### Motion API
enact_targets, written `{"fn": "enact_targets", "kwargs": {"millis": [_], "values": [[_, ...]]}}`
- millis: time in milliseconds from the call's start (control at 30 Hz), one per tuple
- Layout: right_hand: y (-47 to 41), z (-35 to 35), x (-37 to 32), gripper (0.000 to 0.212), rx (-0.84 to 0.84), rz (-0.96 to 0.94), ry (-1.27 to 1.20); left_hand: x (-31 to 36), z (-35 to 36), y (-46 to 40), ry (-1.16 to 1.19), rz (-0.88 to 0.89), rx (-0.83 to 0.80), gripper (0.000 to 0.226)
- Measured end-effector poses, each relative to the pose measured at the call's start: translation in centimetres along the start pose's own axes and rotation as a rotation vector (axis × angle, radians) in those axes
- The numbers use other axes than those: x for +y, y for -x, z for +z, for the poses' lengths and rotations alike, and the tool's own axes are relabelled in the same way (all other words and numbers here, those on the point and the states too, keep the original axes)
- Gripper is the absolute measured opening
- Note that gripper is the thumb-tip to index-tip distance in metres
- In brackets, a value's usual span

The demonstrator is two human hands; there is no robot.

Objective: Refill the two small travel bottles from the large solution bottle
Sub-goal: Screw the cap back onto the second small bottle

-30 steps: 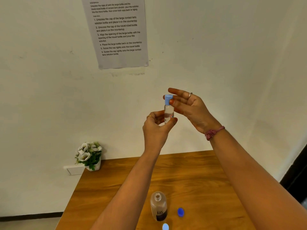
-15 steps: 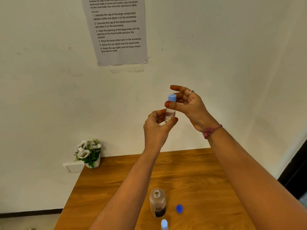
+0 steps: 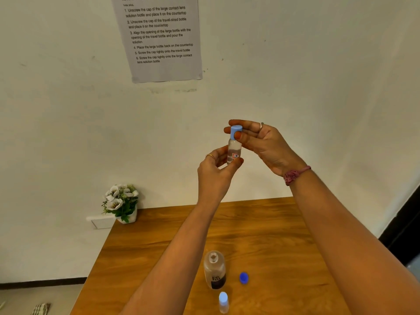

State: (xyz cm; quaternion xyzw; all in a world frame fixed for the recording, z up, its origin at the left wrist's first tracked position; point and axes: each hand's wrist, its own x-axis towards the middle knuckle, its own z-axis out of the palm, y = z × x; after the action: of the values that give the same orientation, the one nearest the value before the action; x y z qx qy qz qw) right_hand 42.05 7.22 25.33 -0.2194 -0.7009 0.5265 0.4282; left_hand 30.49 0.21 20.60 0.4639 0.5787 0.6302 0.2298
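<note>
A small bottle (image 3: 234,148) is held upright in the air, well above the table (image 3: 268,226), at about 12 o'clock from the big bottle (image 3: 214,269) that stands open near the front edge. The left hand (image 3: 216,171) grasps the small bottle low on its body, thumb on the near side and fingers curled behind. The right hand (image 3: 261,142) pinches the pale blue cap (image 3: 236,131) between thumb and fingertips, the other fingers spread loosely.

The step in hand is judged to be the turning of this cap; whether it is being tightened or loosened cannot be told from this view alone. Some liquid appears to be in the bottle, but the level cannot be read surely.

For the step to be done well, the body should be kept still and upright by the left hand while only the cap is turned by the right. The bottle should not be squeezed, since soft walls would push liquid out at the neck. The cap should be kept square to the neck so the thread is not crossed, and turned until firm if it is being closed.

A dark blue cap (image 3: 243,277) lies at 3 o'clock of the big bottle, just beside it. A second small bottle (image 3: 223,301), capped, stands at 6 o'clock of the big one, near it.
</note>
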Motion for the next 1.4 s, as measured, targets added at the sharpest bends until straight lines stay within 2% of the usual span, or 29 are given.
{"fn": "enact_targets", "kwargs": {"millis": [367, 633, 867, 1000, 1100, 1167, 1400], "values": [[1.1, 1.2, -0.3, 0.029, 0.134, -0.017, -0.028, -0.1, 0.1, 0.9, -0.050, 0.039, 0.044, 0.046], [1.9, 1.5, 0.7, 0.034, 0.185, 0.011, 0.003, -0.9, 0.1, 1.4, -0.072, 0.030, 0.053, 0.045], [2.6, 2.7, 1.7, 0.028, 0.289, -0.003, 0.076, -1.6, 0.2, 1.9, -0.024, 0.029, 0.056, 0.046], [3.3, 2.7, 1.8, 0.026, 0.215, 0.011, 0.084, -2.6, -0.3, 2.2, 0.008, 0.009, -0.016, 0.048], [4.1, 2.6, 2.3, 0.027, 0.210, 0.036, 0.102, -3.9, -1.0, 3.1, 0.027, -0.030, -0.098, 0.072], [4.7, 2.5, 2.9, 0.029, 0.213, 0.050, 0.112, -5.2, -1.8, 3.8, -0.039, -0.056, -0.120, 0.078], [8.4, 2.5, 6.2, 0.029, 0.195, 0.134, 0.125, -10.7, -5.8, 7.0, -0.177, -0.168, -0.034, 0.060]]}}
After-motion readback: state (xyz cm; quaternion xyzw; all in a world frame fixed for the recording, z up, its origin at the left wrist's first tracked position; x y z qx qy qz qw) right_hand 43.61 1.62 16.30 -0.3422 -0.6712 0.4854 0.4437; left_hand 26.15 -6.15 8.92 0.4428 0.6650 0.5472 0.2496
